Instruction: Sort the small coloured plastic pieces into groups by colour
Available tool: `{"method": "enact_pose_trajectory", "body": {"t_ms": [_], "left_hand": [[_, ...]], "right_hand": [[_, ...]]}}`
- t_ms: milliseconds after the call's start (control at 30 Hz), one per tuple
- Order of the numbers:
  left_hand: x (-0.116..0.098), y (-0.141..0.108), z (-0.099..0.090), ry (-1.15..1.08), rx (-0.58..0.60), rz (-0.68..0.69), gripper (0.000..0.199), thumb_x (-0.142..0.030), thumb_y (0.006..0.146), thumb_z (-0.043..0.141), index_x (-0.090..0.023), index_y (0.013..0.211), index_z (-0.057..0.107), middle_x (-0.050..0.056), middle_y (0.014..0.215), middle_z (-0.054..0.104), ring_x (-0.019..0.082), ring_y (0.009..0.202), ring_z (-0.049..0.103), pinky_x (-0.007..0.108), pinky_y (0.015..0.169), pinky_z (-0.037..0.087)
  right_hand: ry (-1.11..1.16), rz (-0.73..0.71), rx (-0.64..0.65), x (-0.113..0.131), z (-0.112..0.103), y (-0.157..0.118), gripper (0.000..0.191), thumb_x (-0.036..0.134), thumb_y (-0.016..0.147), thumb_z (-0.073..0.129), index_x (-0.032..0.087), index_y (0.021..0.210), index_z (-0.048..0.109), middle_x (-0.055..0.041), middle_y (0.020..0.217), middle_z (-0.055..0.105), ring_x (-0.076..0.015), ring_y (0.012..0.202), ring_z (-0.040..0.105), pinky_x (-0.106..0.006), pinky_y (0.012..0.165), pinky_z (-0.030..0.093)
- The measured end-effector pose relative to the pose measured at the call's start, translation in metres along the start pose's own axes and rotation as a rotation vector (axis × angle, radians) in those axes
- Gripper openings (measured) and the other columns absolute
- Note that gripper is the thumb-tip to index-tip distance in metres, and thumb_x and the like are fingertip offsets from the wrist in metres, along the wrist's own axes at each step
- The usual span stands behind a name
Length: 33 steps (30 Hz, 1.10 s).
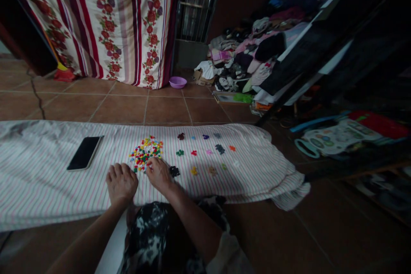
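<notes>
A pile of small mixed-colour pieces (146, 150) lies on the striped cloth (105, 188). My right hand (159, 174) is at the pile's lower right edge, its fingers pinched together; whatever they grip is too small to make out. Just left of the pile, my left hand (122, 182) rests on the cloth with bent fingers slightly apart and holds nothing. Right of the pile are several small single-colour groups, among them black (174, 171), green (180, 153), yellow (194, 171), dark grey (220, 149), orange (232, 148) and white (236, 164).
A dark phone (84, 153) lies on the cloth at the left. Beyond are a floral curtain (112, 21), a purple basin (177, 82), a red dustpan or broom (64, 72) and heaped clothes (250, 49). A colourful toy (340, 135) stands at the right.
</notes>
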State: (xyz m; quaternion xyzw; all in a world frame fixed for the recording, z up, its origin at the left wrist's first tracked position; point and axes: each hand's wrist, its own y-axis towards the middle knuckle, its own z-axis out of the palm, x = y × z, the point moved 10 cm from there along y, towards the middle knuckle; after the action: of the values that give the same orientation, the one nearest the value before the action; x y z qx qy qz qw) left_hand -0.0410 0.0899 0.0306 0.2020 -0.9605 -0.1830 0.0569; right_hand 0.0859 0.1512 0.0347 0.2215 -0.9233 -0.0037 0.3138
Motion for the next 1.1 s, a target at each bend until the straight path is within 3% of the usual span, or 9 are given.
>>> {"method": "enact_pose_trajectory", "body": {"t_ms": [167,333,467,700,1100], "left_hand": [[0.0,0.0,0.001,-0.009,0.019,-0.006,0.035,-0.029,0.09,0.03,-0.009,0.1,0.058,0.019,0.11,0.058,0.034,0.118,0.047,0.044,0.094,0.037],[0.001,0.0,0.003,-0.034,0.036,-0.017,0.037,-0.029,0.089,0.029,-0.009,0.1,0.058,0.02,0.11,0.057,0.036,0.12,0.046,0.046,0.095,0.037],[0.001,0.0,0.005,-0.041,0.047,-0.019,0.037,-0.03,0.09,0.029,-0.01,0.1,0.058,0.02,0.109,0.057,0.036,0.12,0.046,0.046,0.096,0.036],[0.0,0.0,0.004,-0.024,0.036,-0.009,0.035,-0.029,0.09,0.03,-0.009,0.099,0.058,0.018,0.107,0.057,0.036,0.118,0.046,0.045,0.096,0.037],[0.001,0.0,0.007,-0.033,0.024,-0.016,0.034,-0.03,0.089,0.032,-0.011,0.099,0.058,0.018,0.107,0.057,0.037,0.121,0.045,0.047,0.097,0.036]], "right_hand": [[0.052,-0.006,-0.138,-0.035,-0.048,0.002,0.028,0.012,0.085,0.046,0.021,0.105,0.064,-0.0042,0.103,0.069,-0.0157,0.096,0.062,-0.026,0.088,0.046],[0.014,0.083,-0.295,-0.102,-0.1,0.0,0.032,0.01,0.084,0.041,0.019,0.097,0.069,-0.0067,0.096,0.069,-0.0171,0.094,0.063,-0.028,0.089,0.046],[-0.071,0.199,-0.323,-0.151,-0.123,-0.004,0.033,0.009,0.082,0.041,0.018,0.096,0.07,-0.0072,0.095,0.069,-0.0179,0.092,0.062,-0.027,0.085,0.047],[-0.198,0.281,-0.247,-0.187,-0.122,-0.005,0.031,0.006,0.08,0.042,0.017,0.088,0.07,-0.0071,0.09,0.069,-0.0172,0.088,0.061,-0.025,0.082,0.045],[-0.252,0.305,-0.172,-0.201,-0.106,-0.003,0.038,0.003,0.08,0.041,0.013,0.102,0.071,-0.0097,0.096,0.071,-0.0178,0.092,0.062,-0.025,0.083,0.045]]}}
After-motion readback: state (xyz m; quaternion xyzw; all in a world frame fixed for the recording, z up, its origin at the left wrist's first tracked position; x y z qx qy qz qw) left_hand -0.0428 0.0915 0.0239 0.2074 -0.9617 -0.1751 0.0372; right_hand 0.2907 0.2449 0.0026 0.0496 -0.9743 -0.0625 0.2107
